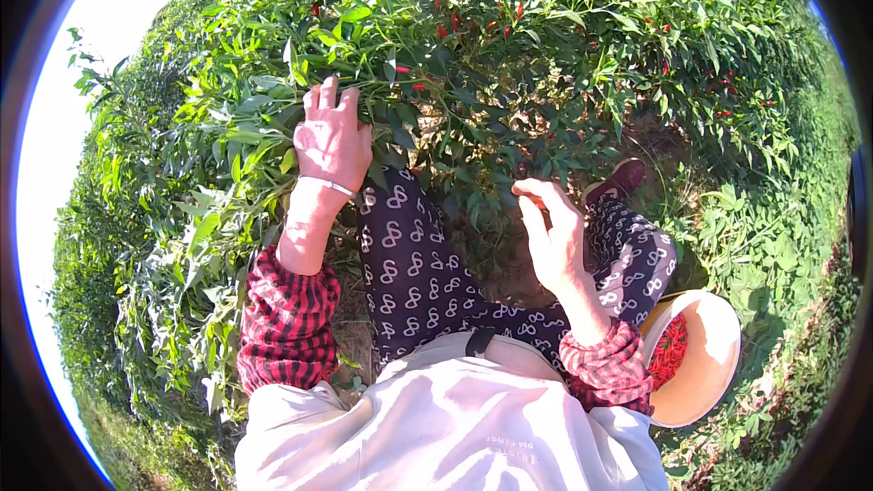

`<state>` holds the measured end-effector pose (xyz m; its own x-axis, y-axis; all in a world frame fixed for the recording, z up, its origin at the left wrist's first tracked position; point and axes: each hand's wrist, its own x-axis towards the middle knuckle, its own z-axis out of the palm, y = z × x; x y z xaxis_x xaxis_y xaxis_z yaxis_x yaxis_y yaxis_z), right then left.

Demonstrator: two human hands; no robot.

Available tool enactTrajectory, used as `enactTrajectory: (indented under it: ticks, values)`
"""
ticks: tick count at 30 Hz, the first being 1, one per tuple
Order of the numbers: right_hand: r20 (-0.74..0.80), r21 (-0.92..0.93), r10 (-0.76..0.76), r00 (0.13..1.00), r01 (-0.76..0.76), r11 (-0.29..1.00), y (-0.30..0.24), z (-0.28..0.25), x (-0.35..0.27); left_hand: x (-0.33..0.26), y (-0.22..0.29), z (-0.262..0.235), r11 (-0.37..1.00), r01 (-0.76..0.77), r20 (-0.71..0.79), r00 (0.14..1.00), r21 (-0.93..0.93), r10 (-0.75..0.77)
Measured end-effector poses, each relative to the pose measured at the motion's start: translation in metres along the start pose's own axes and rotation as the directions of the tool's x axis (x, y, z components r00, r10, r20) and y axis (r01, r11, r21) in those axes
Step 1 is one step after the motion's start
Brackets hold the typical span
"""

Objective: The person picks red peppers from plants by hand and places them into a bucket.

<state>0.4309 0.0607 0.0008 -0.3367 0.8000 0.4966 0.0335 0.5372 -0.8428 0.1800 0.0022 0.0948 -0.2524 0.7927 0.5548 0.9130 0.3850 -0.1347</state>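
Chili plants (pixel 473 64) spread in front of me, with slim red chilies (pixel 456 22) among their leaves. My left hand (pixel 332 141) lies palm down against the foliage at the left, its fingers stretched out and slightly apart. A thin pale band circles that wrist. Lower and to the right, my right hand (pixel 555 232) is raised near the plants' lower leaves. Its fingers curl toward the thumb around a small red chili (pixel 540 204), mostly hidden by them. Beside my right hip stands a pale bucket (pixel 714 355) holding a heap of picked red chilies (pixel 670 350).
My legs in dark patterned trousers (pixel 409 255) are bent among the plants. A dark red shoe (pixel 626 176) rests on the soil at the right. Low green plants (pixel 750 236) grow beyond the bucket, and dense foliage (pixel 136 245) lines the left side.
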Motion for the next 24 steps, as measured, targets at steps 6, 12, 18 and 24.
enactTrajectory:
  ticks: [6,12,18,24]
  values:
    - [0.207,-0.053,-0.181,0.961,0.196,0.979,0.014,0.085,0.072,-0.02,-0.022,0.009,0.978,0.082,0.057,0.996,-0.191,-0.072]
    - [0.41,-0.108,-0.263,0.873,0.333,0.937,-0.005,0.14,0.107,-0.022,-0.016,0.003,0.97,0.066,0.095,0.994,-0.234,-0.045]
    - [0.646,-0.232,-0.262,0.717,0.512,0.827,-0.004,0.154,0.108,-0.028,-0.013,0.011,0.953,-0.003,0.043,0.999,-0.302,0.017]
    - [0.432,-0.121,-0.373,0.821,0.463,0.878,-0.002,0.16,0.093,-0.03,-0.015,0.007,0.94,0.076,0.106,0.993,-0.332,-0.043]
